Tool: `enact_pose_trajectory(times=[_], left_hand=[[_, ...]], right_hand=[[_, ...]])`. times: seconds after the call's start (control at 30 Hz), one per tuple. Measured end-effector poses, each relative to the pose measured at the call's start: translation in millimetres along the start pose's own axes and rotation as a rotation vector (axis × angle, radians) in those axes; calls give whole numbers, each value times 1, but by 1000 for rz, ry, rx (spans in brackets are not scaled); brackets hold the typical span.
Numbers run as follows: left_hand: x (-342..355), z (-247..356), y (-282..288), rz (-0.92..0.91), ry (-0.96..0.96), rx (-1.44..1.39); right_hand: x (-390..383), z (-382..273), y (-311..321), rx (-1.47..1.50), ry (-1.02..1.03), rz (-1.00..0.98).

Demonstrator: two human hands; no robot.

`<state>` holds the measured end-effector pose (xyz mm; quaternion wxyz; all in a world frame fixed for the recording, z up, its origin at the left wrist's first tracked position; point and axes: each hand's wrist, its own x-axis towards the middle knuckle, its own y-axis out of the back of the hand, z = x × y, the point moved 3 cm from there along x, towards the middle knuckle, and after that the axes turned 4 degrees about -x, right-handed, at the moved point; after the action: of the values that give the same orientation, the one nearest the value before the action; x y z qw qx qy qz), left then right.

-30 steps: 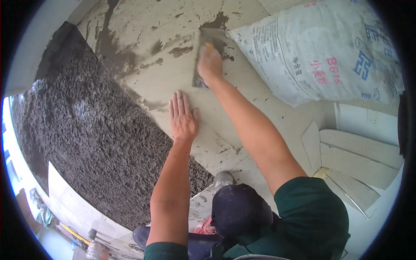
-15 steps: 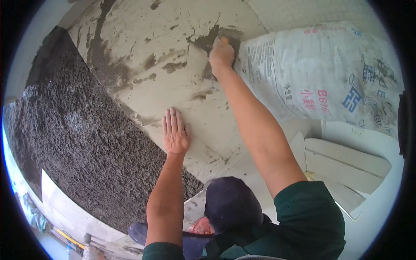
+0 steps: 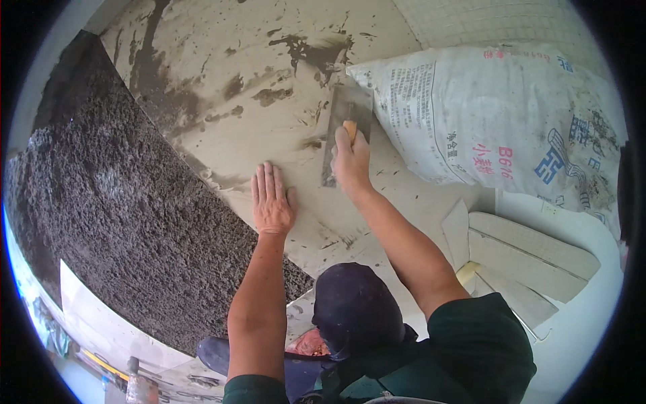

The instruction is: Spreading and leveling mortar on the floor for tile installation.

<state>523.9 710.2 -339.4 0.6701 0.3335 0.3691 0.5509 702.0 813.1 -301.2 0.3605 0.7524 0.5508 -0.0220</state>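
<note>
My right hand (image 3: 350, 160) is wrapped round the orange-tan handle of a plastering trowel (image 3: 351, 102), whose flat rectangular metal blade lies at the pale surface. My left hand (image 3: 274, 200) rests flat on that pale, smooth surface (image 3: 269, 124), fingers stretched forward, holding nothing. Dark grey wet smears mark the surface, the largest a patch (image 3: 316, 55) beyond the trowel. Left of my left hand runs the edge of a bed of dark, crumbly mortar (image 3: 134, 202).
A full white woven sack (image 3: 464, 114) lies at the right, its near corner close to the trowel. Pale board pieces (image 3: 525, 252) lean below it. At lower left stand a white panel (image 3: 101, 310), a yellow strip (image 3: 104, 365) and a bottle-like container (image 3: 141, 385). My dark-clothed knee (image 3: 353, 310) is bent below my hands.
My right hand has drawn the trowel back toward me, away from the far dark patch. My left hand has stayed nearly in place.
</note>
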Motion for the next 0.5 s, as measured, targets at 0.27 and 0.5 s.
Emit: enact_pose_trajectory(times=[0.27,0.5], left_hand=[[-1,11,-7,11,-20,-9],[-1,0,1,11,-2,24]], right_hand=[[76,-64,-14,618,-116,-226],[-10,17,-1,35,51,16]])
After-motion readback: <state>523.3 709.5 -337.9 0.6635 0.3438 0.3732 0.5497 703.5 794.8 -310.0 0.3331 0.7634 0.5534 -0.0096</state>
